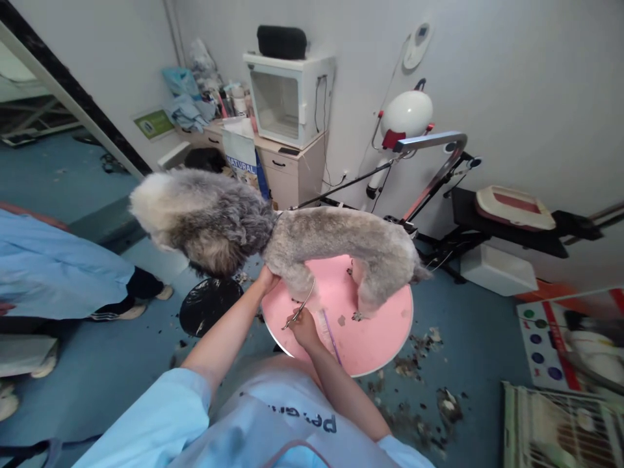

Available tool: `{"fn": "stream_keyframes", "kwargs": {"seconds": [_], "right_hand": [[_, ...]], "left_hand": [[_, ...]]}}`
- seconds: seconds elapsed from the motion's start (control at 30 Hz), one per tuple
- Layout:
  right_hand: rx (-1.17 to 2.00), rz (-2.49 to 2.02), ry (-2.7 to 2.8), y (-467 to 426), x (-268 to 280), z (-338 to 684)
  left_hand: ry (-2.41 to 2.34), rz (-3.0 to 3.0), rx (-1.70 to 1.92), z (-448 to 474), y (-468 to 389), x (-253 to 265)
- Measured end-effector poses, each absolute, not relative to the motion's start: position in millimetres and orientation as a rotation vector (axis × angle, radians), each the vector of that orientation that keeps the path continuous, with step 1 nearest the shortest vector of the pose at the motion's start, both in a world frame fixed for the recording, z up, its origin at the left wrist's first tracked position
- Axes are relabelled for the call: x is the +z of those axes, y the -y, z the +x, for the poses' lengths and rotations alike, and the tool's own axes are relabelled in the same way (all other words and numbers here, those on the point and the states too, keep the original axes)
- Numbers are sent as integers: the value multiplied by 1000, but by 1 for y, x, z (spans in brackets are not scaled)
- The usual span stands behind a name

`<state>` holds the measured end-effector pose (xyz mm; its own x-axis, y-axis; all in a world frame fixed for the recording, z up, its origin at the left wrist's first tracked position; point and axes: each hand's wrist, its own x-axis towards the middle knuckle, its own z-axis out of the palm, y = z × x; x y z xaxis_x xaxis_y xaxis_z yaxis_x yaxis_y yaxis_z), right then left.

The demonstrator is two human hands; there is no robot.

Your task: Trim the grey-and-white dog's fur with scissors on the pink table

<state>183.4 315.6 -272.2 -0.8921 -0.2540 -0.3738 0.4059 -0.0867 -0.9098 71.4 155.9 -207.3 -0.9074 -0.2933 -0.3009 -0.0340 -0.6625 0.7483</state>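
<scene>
A grey dog (336,237) with a fluffy head and a close-trimmed body stands on a round pink table (390,325), its head to the left. My left hand (270,278) touches the dog at the lower chest and top of a front leg; its fingers are largely hidden by the fur. In my right hand (305,330) is a pair of curved scissors (307,299), the blades pointing up along the front leg. Beside that hand a purple-edged comb (331,337) lies on the table, near a small tuft of hair (342,320).
A metal grooming arm (433,172) rises behind the table, with a thin bar reaching toward the dog's neck. Clumps of cut hair (414,364) litter the floor. Another person in a blue gown (63,266) is at left, near a black round stool (209,305).
</scene>
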Motion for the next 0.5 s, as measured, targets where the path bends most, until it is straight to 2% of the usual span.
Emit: {"fn": "stream_keyframes", "kwargs": {"seconds": [0.2, 0.5], "right_hand": [[-1903, -8, -1926, -329, -264, 174], [-1868, -21, -1825, -340, -259, 170]], "left_hand": [[1164, 682, -2652, 74, -161, -202], [1173, 656, -2622, 78, -164, -204]]}}
